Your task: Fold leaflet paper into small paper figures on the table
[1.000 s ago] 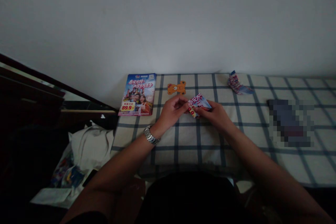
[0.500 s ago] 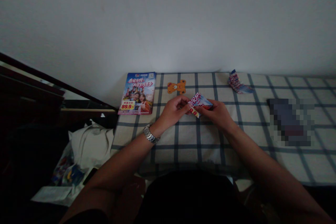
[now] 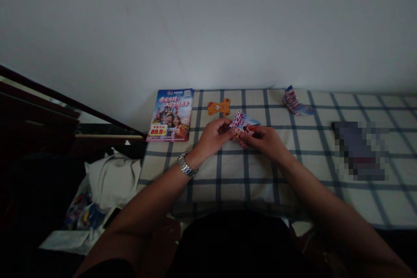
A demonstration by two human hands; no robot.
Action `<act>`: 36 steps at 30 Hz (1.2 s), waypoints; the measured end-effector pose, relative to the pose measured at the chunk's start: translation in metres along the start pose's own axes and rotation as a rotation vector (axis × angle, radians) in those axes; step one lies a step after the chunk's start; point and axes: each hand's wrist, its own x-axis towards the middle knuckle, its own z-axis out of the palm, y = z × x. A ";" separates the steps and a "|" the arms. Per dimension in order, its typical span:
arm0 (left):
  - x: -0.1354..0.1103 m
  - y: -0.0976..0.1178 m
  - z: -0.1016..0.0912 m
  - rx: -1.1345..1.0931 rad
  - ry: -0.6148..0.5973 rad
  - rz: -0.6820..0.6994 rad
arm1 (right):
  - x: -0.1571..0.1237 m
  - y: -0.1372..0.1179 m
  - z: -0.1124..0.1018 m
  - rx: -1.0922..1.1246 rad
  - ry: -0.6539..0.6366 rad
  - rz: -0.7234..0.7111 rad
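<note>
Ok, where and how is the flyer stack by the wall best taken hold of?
Probably pinch the flyer stack at its near right corner, coming from the person's side, thumb on top. It lies flat with its far edge close to the wall, while that corner is nearest the left hand, over the checked cloth.

Checked cloth (image 3: 309, 139) in front of me: flyer pile (image 3: 170, 116) L, bear pic (image 3: 219, 107) nr it, creased flyer (image 3: 294, 103) R of ctr, dk pixelated item (image 3: 356, 150) far R.
</note>
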 end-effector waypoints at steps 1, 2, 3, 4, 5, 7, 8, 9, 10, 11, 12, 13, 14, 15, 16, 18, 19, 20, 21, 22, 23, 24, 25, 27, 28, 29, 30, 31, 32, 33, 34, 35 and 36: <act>0.000 -0.001 0.000 0.001 -0.006 -0.001 | 0.000 0.000 0.000 0.005 0.002 -0.003; 0.000 -0.001 0.000 -0.004 -0.010 -0.001 | 0.000 0.001 -0.001 0.003 0.004 -0.006; 0.000 -0.001 0.000 -0.012 -0.014 -0.004 | 0.000 0.001 -0.001 -0.001 -0.001 -0.006; 0.000 -0.001 0.000 -0.020 -0.017 -0.010 | 0.000 0.002 -0.002 -0.003 -0.011 -0.001; 0.000 -0.001 0.001 -0.026 -0.019 -0.016 | 0.000 0.002 -0.003 -0.003 -0.023 0.004; 0.000 -0.001 0.001 -0.031 -0.029 -0.023 | 0.000 0.003 -0.003 0.006 -0.049 0.017; 0.000 0.000 0.001 -0.022 -0.038 -0.025 | 0.000 0.004 -0.003 0.010 -0.060 0.022; 0.000 0.000 0.001 -0.002 -0.051 -0.026 | 0.000 0.004 -0.002 0.011 -0.071 0.024; -0.001 0.001 0.000 0.023 -0.064 -0.026 | 0.000 0.004 -0.002 0.006 -0.080 0.022; -0.001 0.002 0.000 0.048 -0.073 -0.026 | 0.000 0.004 -0.001 -0.005 -0.086 0.014; -0.001 0.003 0.000 0.069 -0.072 -0.025 | 0.000 0.004 -0.001 -0.018 -0.087 0.000; -0.001 0.004 0.000 0.088 -0.062 -0.021 | 0.000 0.004 0.000 -0.034 -0.083 -0.021; -0.001 0.004 0.000 0.104 -0.046 -0.015 | 0.000 0.004 0.000 -0.052 -0.077 -0.046; -0.001 0.004 0.000 0.117 -0.026 -0.008 | 0.000 0.004 0.001 -0.075 -0.069 -0.074; -0.001 0.005 0.000 0.127 -0.004 -0.001 | 0.000 0.005 0.001 -0.098 -0.062 -0.098; -0.001 0.004 0.000 0.140 0.025 0.006 | 0.000 0.005 0.001 -0.130 -0.053 -0.130; -0.001 0.004 0.000 0.138 0.030 0.008 | 0.001 0.005 0.001 -0.140 -0.053 -0.138; -0.001 0.004 0.000 0.133 0.030 0.008 | 0.001 0.005 0.001 -0.149 -0.056 -0.143; -0.001 0.003 0.000 0.130 0.025 0.007 | 0.001 0.005 0.001 -0.158 -0.059 -0.149; -0.001 0.003 0.001 0.130 0.017 0.006 | 0.001 0.005 0.001 -0.167 -0.062 -0.156; -0.001 0.003 0.001 0.136 0.010 0.005 | 0.000 0.005 0.001 -0.177 -0.064 -0.164; -0.001 0.003 0.001 0.146 0.007 0.003 | 0.000 0.005 0.001 -0.185 -0.062 -0.168; -0.002 0.004 0.001 0.158 0.007 0.001 | 0.000 0.005 0.001 -0.189 -0.060 -0.168; -0.002 0.004 0.001 0.170 0.018 -0.004 | 0.000 0.005 0.001 -0.185 -0.054 -0.153; -0.002 0.005 0.001 0.167 0.030 -0.006 | 0.001 0.004 0.001 -0.175 -0.053 -0.140; -0.002 0.005 0.001 0.159 0.041 -0.008 | 0.001 0.003 0.001 -0.160 -0.056 -0.128; -0.002 0.006 0.001 0.148 0.050 -0.011 | 0.001 0.002 0.001 -0.139 -0.062 -0.121; -0.002 0.006 0.001 0.138 0.055 -0.011 | 0.001 0.001 0.001 -0.115 -0.072 -0.114; -0.002 0.006 0.001 0.133 0.056 -0.010 | 0.001 0.000 0.001 -0.092 -0.082 -0.107; -0.002 0.007 0.001 0.130 0.056 -0.008 | 0.001 -0.001 0.001 -0.074 -0.091 -0.098; -0.002 0.007 0.001 0.128 0.055 -0.008 | 0.001 -0.002 0.001 -0.061 -0.094 -0.085; -0.002 0.007 0.001 0.124 0.056 -0.007 | 0.001 -0.003 0.001 -0.050 -0.093 -0.069; -0.002 0.007 0.001 0.118 0.059 -0.006 | 0.001 -0.003 0.001 -0.038 -0.090 -0.052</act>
